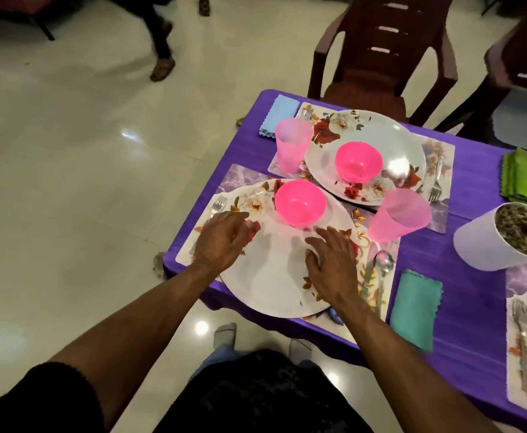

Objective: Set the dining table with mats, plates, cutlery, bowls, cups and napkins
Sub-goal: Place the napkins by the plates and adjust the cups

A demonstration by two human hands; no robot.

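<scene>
Both hands lie flat on the near floral plate (271,276) — left hand (221,242) at its left rim, right hand (332,264) at its right, each grip released with fingers spread. A pink bowl (299,203) sits on the plate's far side, on the purple-clothed surface (462,307).

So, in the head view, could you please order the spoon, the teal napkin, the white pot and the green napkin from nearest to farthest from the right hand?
From the right hand:
1. Spoon, just to its right on the mat.
2. Teal napkin, beyond the spoon, near the table edge.
3. White pot, farther right.
4. Green napkin, far right, behind the pot.
</scene>
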